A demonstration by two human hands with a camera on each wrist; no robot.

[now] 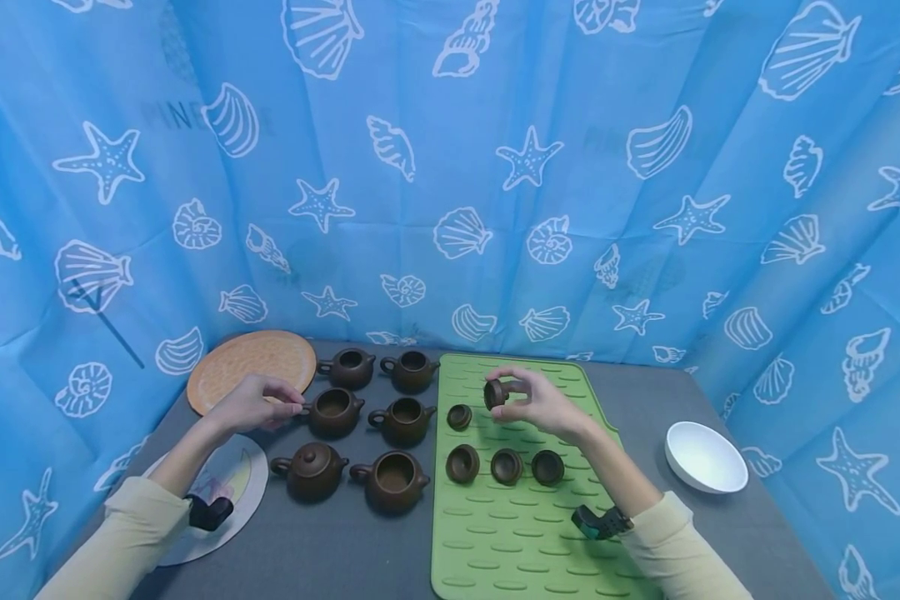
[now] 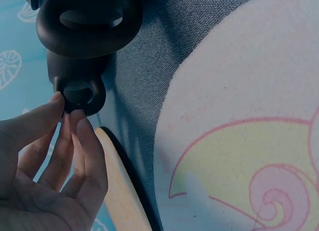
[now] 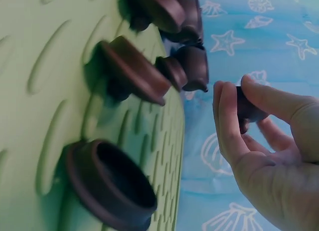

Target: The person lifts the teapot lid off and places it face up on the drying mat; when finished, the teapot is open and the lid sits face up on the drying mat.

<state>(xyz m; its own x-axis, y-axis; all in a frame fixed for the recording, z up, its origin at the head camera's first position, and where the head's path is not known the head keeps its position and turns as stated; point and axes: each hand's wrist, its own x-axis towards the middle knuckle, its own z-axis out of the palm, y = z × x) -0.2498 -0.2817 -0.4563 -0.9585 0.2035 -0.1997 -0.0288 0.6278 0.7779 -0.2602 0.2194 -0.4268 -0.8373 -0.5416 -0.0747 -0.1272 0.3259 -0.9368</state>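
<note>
My left hand (image 1: 258, 402) pinches the handle of a dark brown lidless teapot (image 1: 335, 414) in the middle row. In the left wrist view, thumb and fingertips meet at the lower part of that handle (image 2: 94, 102). Over the back of a green mat (image 1: 495, 542), my right hand (image 1: 543, 406) holds a small brown teapot lid (image 1: 493, 394) between thumb and fingers, its hollow side facing left. The right wrist view has the lid (image 3: 249, 109) partly hidden by the fingers. Several more lids (image 1: 506, 467) lie hollow side up on the mat.
More open teapots (image 1: 393, 483) stand around the held one. A lidded teapot (image 1: 311, 472) sits at the front left. Behind my left arm is a round tan board (image 1: 251, 358); beneath the arm, a pale round mat (image 1: 247, 492). A white bowl (image 1: 705, 458) stands far right.
</note>
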